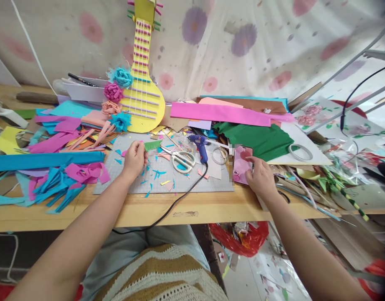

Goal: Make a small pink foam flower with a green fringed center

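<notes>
My left hand (135, 158) is closed in a pinch on a small green fringed paper strip (152, 145) above the grey cutting mat (192, 179). Over at the mat's right edge, my right hand (260, 179) rests on a pink phone (242, 165), with the fingers touching its side; they look loosely curled. White-handled scissors (182, 159) and a blue glue gun (201, 147) lie between my hands. A roll of clear tape (219, 155) sits beside the glue gun.
A yellow paper guitar (144, 96) with paper flowers (119, 93) leans on the back wall. Pink, blue and purple paper scraps (63, 175) pile up at left. Green paper (258, 138) and long pink sheets (224, 113) lie at back right. The glue gun's black cord (167, 211) hangs over the wooden table edge.
</notes>
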`<state>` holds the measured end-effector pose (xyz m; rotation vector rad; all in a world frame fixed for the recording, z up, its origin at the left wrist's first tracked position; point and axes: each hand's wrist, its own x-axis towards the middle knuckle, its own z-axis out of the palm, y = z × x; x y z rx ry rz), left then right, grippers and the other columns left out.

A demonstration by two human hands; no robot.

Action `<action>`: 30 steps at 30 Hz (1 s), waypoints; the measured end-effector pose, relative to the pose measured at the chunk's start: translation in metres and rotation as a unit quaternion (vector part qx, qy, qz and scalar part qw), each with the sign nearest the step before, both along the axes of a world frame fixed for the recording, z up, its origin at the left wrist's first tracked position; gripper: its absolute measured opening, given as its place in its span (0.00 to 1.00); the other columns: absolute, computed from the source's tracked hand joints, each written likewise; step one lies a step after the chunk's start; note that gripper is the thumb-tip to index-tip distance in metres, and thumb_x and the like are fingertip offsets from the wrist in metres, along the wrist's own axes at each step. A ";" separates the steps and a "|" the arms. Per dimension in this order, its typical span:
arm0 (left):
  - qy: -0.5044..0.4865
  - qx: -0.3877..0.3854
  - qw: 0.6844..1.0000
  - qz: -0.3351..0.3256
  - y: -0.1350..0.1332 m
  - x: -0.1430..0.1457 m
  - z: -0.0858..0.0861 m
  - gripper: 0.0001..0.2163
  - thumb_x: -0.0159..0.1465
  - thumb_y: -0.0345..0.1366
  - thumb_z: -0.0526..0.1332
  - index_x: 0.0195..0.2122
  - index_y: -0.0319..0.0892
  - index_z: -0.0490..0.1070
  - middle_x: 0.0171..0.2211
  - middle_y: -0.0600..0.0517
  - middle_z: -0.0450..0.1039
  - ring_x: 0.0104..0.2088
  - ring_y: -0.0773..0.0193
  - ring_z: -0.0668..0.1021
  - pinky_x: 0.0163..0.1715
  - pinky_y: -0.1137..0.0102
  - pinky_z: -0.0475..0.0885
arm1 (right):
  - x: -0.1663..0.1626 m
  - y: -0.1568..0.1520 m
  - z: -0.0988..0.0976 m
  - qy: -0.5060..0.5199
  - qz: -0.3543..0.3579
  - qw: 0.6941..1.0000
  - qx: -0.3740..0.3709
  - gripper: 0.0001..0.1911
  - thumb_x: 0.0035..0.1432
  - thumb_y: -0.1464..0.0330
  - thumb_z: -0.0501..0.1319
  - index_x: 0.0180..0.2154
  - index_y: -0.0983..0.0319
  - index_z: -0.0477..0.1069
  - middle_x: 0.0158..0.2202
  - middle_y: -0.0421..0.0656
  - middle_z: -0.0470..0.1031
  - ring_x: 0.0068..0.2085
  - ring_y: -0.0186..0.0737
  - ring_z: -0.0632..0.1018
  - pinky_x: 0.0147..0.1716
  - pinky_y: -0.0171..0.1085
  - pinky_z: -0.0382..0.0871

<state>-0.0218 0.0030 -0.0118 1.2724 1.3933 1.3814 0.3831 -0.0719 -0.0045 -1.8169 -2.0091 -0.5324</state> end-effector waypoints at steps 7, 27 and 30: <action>-0.007 -0.022 0.999 0.037 0.002 -0.002 0.004 0.09 0.57 0.37 0.50 0.20 0.44 0.55 0.11 0.60 0.57 0.09 0.73 0.60 0.08 0.78 0.54 | -0.006 -0.013 -0.006 0.021 0.013 1.000 -0.015 0.20 0.48 0.76 0.50 0.45 0.63 0.63 0.43 0.48 0.73 0.46 0.49 0.71 0.45 0.46 0.66; 0.020 -0.010 0.997 0.076 0.006 -0.006 0.003 0.09 0.56 0.34 0.49 0.20 0.44 0.54 0.11 0.60 0.57 0.09 0.72 0.59 0.09 0.77 0.54 | 0.005 -0.022 -0.003 0.009 -0.067 0.997 0.031 0.12 0.47 0.72 0.53 0.36 0.61 0.67 0.33 0.47 0.75 0.39 0.48 0.73 0.43 0.46 0.65; 0.041 -0.013 0.995 0.085 0.005 -0.008 0.002 0.09 0.57 0.34 0.48 0.20 0.44 0.55 0.12 0.59 0.58 0.09 0.72 0.60 0.10 0.77 0.55 | 0.004 -0.021 -0.004 0.008 -0.042 0.999 0.016 0.14 0.47 0.73 0.53 0.38 0.61 0.67 0.36 0.47 0.75 0.42 0.48 0.73 0.44 0.46 0.65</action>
